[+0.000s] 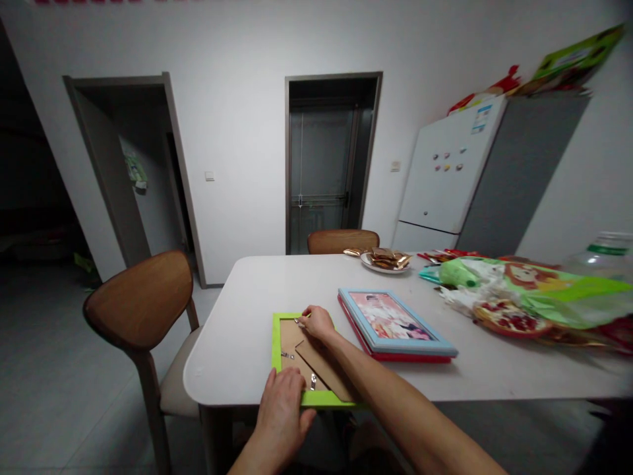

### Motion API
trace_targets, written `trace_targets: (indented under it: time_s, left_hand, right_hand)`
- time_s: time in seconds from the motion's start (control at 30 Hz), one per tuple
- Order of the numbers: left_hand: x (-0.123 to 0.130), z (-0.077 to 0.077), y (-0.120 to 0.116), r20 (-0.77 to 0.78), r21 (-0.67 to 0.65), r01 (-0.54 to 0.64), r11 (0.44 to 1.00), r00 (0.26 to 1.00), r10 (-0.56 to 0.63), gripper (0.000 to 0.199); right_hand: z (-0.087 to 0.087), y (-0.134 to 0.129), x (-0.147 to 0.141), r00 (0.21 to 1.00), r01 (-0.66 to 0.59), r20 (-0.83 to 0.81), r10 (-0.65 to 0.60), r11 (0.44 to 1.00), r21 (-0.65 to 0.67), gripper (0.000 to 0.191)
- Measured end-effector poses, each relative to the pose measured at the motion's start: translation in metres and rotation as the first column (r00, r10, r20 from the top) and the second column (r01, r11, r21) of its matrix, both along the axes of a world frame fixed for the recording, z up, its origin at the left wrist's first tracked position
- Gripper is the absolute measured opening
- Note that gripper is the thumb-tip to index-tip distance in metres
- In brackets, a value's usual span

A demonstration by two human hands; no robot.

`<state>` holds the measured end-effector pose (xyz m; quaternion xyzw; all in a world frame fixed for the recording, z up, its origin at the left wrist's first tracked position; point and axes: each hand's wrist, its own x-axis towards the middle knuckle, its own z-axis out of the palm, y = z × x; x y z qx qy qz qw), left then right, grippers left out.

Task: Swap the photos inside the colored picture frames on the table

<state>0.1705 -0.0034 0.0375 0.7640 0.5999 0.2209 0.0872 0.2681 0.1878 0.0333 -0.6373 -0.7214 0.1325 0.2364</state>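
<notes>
A green picture frame (pixel 275 343) lies face down near the front edge of the white table (pixel 237 330), its brown cardboard back and stand showing. My left hand (pixel 281 402) presses on the frame's near edge. My right hand (pixel 317 323) reaches across to the frame's far edge, its fingertips pinched on a small metal clip there. Just to the right lies a blue picture frame (pixel 395 323) face up, stacked on a red frame (pixel 410 357).
A plate of wrapped snacks (pixel 384 260) sits at the table's far side. Green bags, a plate of pomegranate (pixel 504 318) and a plastic bottle (pixel 610 254) crowd the right. Wooden chairs stand at left (pixel 141 300) and behind (pixel 343 240). A fridge (pixel 450 178) stands against the wall.
</notes>
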Motion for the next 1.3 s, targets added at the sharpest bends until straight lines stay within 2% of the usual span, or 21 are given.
trace_targets:
  time_s: [0.13, 0.3, 0.53, 0.8, 0.93, 1.07, 1.17, 1.23, 1.3]
  left_hand:
    - [0.014, 0.002, 0.005, -0.062, -0.043, -0.012, 0.999, 0.998, 0.009, 0.045]
    - [0.023, 0.004, 0.014, -0.085, -0.072, 0.005, 0.997, 0.996, -0.011, 0.051]
    - [0.031, 0.011, 0.017, -0.113, -0.153, -0.005, 0.988, 0.994, -0.012, 0.055]
    - [0.032, 0.008, 0.016, -0.058, -0.133, 0.001, 0.991, 0.998, -0.008, 0.054]
    - [0.025, 0.004, 0.015, 0.0, -0.078, 0.031, 0.997, 1.0, -0.031, 0.051]
    - [0.009, 0.006, 0.016, 0.136, 0.011, 0.053, 0.999, 0.989, -0.054, 0.036]
    - [0.0, 0.018, 0.019, 0.346, 0.106, 0.03, 0.994, 0.936, -0.065, 0.021]
    - [0.001, 0.029, 0.021, 0.52, 0.144, -0.024, 0.989, 0.853, -0.055, 0.02]
    - [0.008, 0.04, 0.023, 0.703, 0.166, -0.087, 0.982, 0.708, -0.056, 0.017]
  right_hand:
    - [-0.002, -0.001, 0.004, 1.0, -0.003, 0.007, 0.003, 1.0, 0.017, 0.016]
    - [-0.004, -0.003, -0.002, 1.0, 0.028, 0.014, -0.028, 1.0, -0.011, 0.021]
    - [0.0, 0.01, -0.009, 0.997, 0.077, 0.025, -0.075, 0.993, -0.084, 0.022]
    - [0.001, 0.007, -0.012, 0.994, 0.098, -0.042, -0.103, 0.991, -0.096, 0.018]
    - [0.014, 0.002, -0.005, 0.984, 0.04, -0.171, -0.054, 0.996, -0.086, 0.025]
    - [0.042, -0.003, 0.026, 0.93, -0.028, -0.367, 0.008, 0.998, -0.05, 0.03]
    - [0.054, -0.021, 0.048, 0.854, -0.005, -0.519, -0.017, 0.999, -0.04, 0.034]
    - [0.049, -0.045, 0.05, 0.801, -0.019, -0.598, -0.038, 0.996, -0.088, 0.039]
    - [0.035, -0.073, 0.038, 0.745, -0.132, -0.667, -0.028, 0.973, -0.188, 0.037]
